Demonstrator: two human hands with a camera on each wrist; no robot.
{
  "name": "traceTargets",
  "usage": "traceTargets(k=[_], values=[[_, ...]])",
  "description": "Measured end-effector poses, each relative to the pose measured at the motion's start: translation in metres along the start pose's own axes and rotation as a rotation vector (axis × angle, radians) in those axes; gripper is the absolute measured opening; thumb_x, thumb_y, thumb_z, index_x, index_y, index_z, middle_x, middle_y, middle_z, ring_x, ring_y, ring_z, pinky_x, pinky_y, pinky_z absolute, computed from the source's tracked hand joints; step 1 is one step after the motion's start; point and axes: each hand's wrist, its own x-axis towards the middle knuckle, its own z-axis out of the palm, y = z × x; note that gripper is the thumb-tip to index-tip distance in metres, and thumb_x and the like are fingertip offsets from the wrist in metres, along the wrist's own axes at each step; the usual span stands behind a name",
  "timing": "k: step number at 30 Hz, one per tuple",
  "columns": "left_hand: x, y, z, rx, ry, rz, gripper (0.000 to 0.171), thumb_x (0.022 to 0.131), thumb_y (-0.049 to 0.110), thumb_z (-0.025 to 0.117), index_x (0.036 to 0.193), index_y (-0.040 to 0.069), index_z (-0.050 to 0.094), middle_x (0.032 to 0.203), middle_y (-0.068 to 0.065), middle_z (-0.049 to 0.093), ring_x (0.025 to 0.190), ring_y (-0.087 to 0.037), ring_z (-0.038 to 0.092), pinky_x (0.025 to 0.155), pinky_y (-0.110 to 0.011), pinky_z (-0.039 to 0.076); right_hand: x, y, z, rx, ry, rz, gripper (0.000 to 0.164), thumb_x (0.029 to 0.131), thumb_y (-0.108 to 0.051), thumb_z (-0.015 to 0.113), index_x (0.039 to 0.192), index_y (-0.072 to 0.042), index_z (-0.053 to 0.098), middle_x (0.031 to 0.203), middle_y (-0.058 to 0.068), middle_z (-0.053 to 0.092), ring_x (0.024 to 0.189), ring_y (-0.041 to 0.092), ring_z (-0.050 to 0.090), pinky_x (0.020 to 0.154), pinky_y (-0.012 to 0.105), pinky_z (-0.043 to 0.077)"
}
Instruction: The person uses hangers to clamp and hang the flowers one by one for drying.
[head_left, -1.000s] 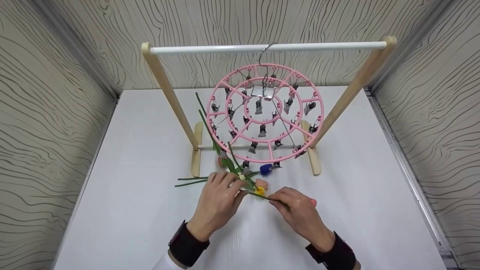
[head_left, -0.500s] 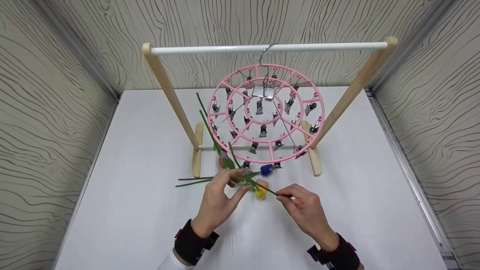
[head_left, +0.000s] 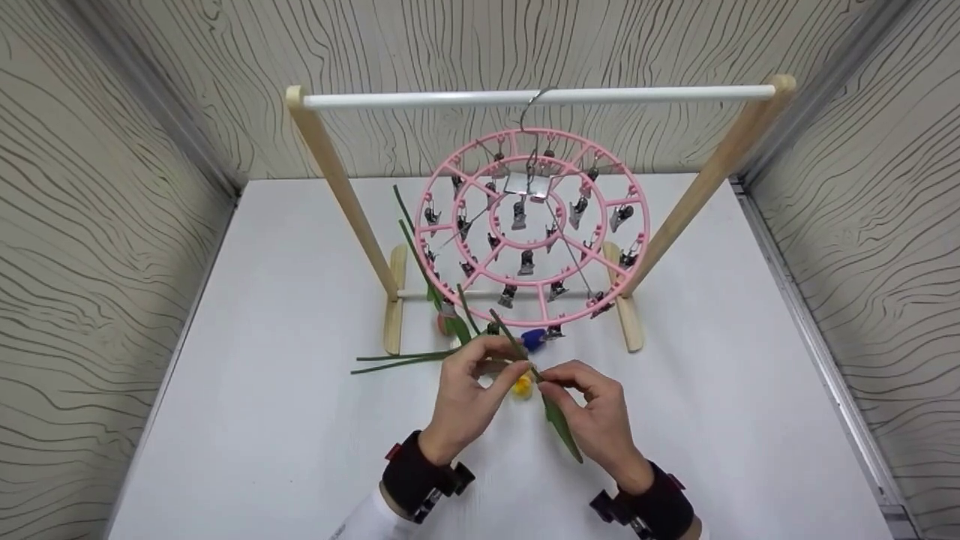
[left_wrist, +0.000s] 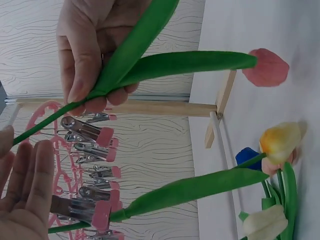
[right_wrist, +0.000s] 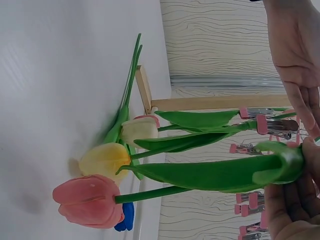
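My right hand (head_left: 592, 412) pinches the stem of a pink tulip (right_wrist: 87, 200) just at its leaf base. The bloom points down, and its long green leaves show in both wrist views. My left hand (head_left: 469, 394) pinches the same stem farther up, thumb against fingers. Above and beyond stands a round pink clip hanger (head_left: 544, 301) with several metal clips. A yellow tulip (left_wrist: 280, 142) hangs from a clip (left_wrist: 92, 212) on the near rim. A white tulip (right_wrist: 140, 131) is close to it, and a blue tulip (head_left: 533, 340) shows beyond my left fingers.
The hanger hooks onto a white rod (head_left: 420, 99) between wooden posts (head_left: 341, 187) standing on a white table (head_left: 285, 420). Several green stems (head_left: 405, 362) lie at the left, and an orange-pink tulip (head_left: 442, 324) lies near the left foot. Patterned walls surround the table.
The pink tulip's stem has turned from lying across to pointing up toward the hanger's near rim. My left hand has moved right to its stem, close beside my right hand.
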Motion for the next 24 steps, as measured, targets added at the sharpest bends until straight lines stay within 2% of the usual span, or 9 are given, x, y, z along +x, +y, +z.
traceTargets(k=[5,9,13,16,21,24], values=[[0.002,0.002,0.005,-0.070,0.043,-0.014,0.014,0.099,0.009,0.073,0.109,0.000,0.070,0.107,-0.021,0.075,0.095,-0.016,0.077,0.079,-0.031,0.067,0.001,0.000,0.003,0.047,-0.002,0.036,0.014,0.092,0.005,0.075,0.100,-0.005,0.079,0.093,0.008,0.078,0.088,0.007,0.074,0.081,0.018,0.062],[0.003,0.003,0.006,-0.104,0.055,0.016,0.011,0.099,0.005,0.072,0.105,-0.003,0.070,0.104,-0.022,0.074,0.088,-0.023,0.077,0.075,-0.035,0.068,0.001,0.000,0.002,0.079,-0.023,0.053,0.021,0.092,0.009,0.074,0.102,-0.009,0.079,0.094,0.009,0.078,0.089,0.005,0.073,0.082,0.020,0.063],[0.004,0.005,0.005,-0.093,0.051,0.060,0.009,0.099,0.003,0.072,0.104,-0.003,0.070,0.103,-0.022,0.074,0.086,-0.030,0.077,0.074,-0.038,0.068,0.003,0.001,-0.004,0.098,-0.029,0.021,0.026,0.090,0.014,0.073,0.104,-0.007,0.079,0.096,0.011,0.077,0.093,0.006,0.073,0.086,0.020,0.063],[0.006,0.007,0.003,-0.068,0.046,0.080,0.009,0.098,0.003,0.071,0.105,-0.003,0.070,0.102,-0.021,0.074,0.085,-0.030,0.077,0.075,-0.036,0.068,0.005,0.003,-0.009,0.098,0.000,-0.012,0.023,0.090,0.013,0.073,0.105,-0.003,0.078,0.097,0.013,0.077,0.094,0.007,0.074,0.087,0.019,0.063],[0.011,0.010,0.000,-0.056,0.036,0.091,0.008,0.098,0.002,0.071,0.105,-0.002,0.070,0.101,-0.020,0.074,0.086,-0.029,0.076,0.077,-0.032,0.068,0.015,0.007,-0.018,0.076,0.094,-0.027,0.019,0.090,0.012,0.075,0.106,0.002,0.077,0.097,0.015,0.077,0.093,0.006,0.075,0.087,0.017,0.062],[0.013,0.012,-0.001,-0.064,0.037,0.097,0.008,0.097,0.000,0.072,0.105,-0.003,0.070,0.101,-0.021,0.073,0.088,-0.022,0.076,0.077,-0.031,0.068,0.023,0.009,-0.021,0.068,0.130,-0.016,0.023,0.089,0.012,0.075,0.111,0.006,0.075,0.101,0.016,0.077,0.096,0.004,0.075,0.088,0.017,0.062]])
